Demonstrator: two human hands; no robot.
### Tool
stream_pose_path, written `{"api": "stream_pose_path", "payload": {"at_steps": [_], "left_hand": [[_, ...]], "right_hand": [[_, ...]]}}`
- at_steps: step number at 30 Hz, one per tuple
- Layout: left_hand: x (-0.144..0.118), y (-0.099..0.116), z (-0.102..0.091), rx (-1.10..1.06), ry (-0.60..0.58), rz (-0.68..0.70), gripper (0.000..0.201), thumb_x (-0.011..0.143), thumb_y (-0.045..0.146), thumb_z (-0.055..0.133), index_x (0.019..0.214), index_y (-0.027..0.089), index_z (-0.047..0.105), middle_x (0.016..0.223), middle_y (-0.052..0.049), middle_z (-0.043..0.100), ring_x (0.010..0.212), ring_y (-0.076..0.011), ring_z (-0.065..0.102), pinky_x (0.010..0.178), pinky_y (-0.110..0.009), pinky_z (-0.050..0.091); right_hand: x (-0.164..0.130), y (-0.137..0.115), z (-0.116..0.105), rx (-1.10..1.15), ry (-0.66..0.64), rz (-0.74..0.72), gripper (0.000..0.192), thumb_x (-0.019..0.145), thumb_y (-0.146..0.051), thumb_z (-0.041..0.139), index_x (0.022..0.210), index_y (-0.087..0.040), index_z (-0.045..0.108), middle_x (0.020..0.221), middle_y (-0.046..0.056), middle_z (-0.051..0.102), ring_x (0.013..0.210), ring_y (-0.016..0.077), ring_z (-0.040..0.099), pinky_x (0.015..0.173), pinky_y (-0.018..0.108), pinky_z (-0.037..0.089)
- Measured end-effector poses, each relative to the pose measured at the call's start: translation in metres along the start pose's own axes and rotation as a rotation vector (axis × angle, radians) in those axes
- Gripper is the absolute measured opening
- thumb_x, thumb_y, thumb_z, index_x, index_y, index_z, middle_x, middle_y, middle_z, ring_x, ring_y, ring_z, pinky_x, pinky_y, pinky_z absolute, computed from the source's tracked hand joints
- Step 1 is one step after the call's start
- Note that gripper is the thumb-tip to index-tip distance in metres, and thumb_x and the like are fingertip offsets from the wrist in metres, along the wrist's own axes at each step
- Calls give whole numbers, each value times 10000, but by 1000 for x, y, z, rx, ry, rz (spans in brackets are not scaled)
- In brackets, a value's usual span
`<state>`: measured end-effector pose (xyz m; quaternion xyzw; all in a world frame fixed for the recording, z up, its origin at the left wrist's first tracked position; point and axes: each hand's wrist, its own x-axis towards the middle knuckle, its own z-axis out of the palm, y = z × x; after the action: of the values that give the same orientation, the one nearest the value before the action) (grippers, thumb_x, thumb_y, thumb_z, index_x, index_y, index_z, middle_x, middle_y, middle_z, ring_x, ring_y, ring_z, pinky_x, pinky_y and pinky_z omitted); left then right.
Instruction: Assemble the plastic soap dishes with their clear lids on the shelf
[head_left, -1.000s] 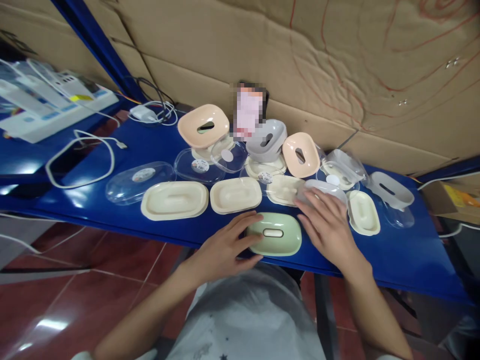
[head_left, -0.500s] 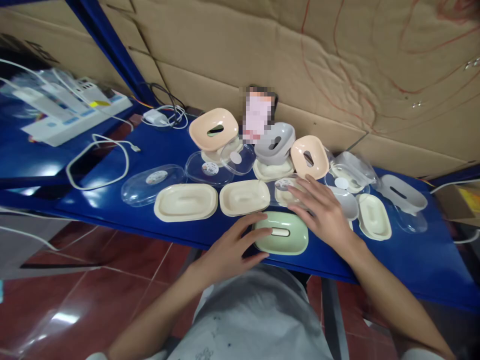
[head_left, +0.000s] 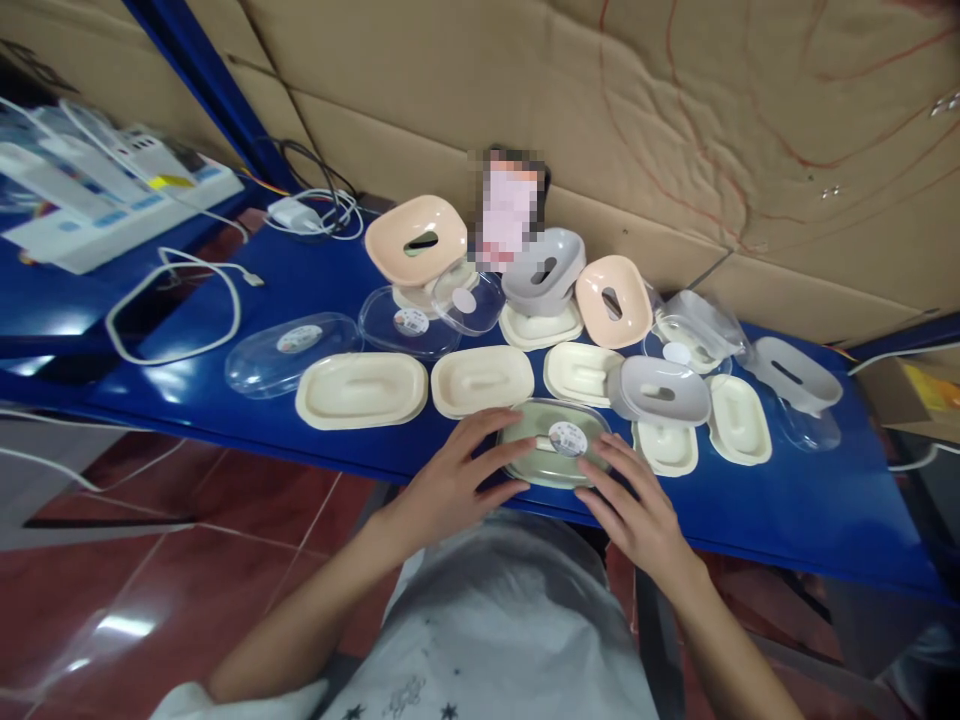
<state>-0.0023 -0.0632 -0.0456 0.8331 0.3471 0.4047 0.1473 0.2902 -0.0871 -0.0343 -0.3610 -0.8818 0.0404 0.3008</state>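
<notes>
– Green ceramic-looking gloss shows through clear plastic: your green dish [head_left: 551, 470] lies on the blue table [head_left: 787, 510], low in the frame's centre, beneath a transparent lid [head_left: 544, 415] with a round label [head_left: 568, 438].

– What do you have inside it?

– A pale bar [head_left: 546, 441] in its slot, partly behind your finger. Right of centre you have a grey dish [head_left: 637, 385] overlapping a cream tray [head_left: 666, 450]; pale material shows through its slot.

– And your hands?

– Your left hand [head_left: 450, 475] spans the left end, your right hand [head_left: 641, 505] the right, palms down, fingers parted and slightly bent over the lid's edges. I can't tell whether either one actually grips, or whether your lid is fully seated.
</notes>
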Motion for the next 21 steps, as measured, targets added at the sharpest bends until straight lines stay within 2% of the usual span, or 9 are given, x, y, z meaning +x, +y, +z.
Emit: {"api": "stream_pose_path", "payload": {"at_steps": [5,9,13,16,18,21], "left_hand": [[-1,-2,3,-15,29,42,436,1003,224,749,1410,256,598,1439,-139,625,1407,-291,595,1147,-511,570],[-3,-2,4,-17,30,31,483,1002,225,750,1450,292,581,1447,-125,629,1417,-296,596,1149,-528,573],[-4,-1,6,5,-11,-56,450,1018,240,726,1446,280,591,1573,-147,522,1442,-300,581,1166,-504,569],[-3,1,8,24,-37,-104,408,1044,269,689,1439,266,587,1672,-161,413,1449,-302,580,1144,-472,590],[-2,1,9,51,-54,-100,407,1060,287,665,1453,264,563,1681,-165,409,1475,-317,557,1148,-489,586],[-1,3,10,95,-64,-87,419,1073,311,642,1476,278,532,1664,-164,432,1502,-341,527,1165,-539,565]], "right_hand": [[-8,-4,1,-102,-17,-13,799,983,-60,690,1676,-340,407,1329,101,745,1354,324,674,1171,622,573],[-5,-4,2,-48,16,9,781,979,-80,711,1665,-330,432,1305,108,735,1352,321,666,1167,617,573],[0,2,2,47,67,38,693,1004,-98,679,1630,-327,491,1351,128,679,1397,325,626,1158,583,576],[1,4,4,37,64,48,685,1020,-103,648,1641,-334,474,1384,133,657,1418,325,608,1145,556,578],[2,5,5,-15,53,80,681,1025,-148,662,1647,-340,462,1486,151,602,1487,351,542,1175,585,542],[7,5,6,-54,-26,154,689,1047,-258,659,1678,-354,399,1705,155,406,1614,388,357,1234,642,456]]}}
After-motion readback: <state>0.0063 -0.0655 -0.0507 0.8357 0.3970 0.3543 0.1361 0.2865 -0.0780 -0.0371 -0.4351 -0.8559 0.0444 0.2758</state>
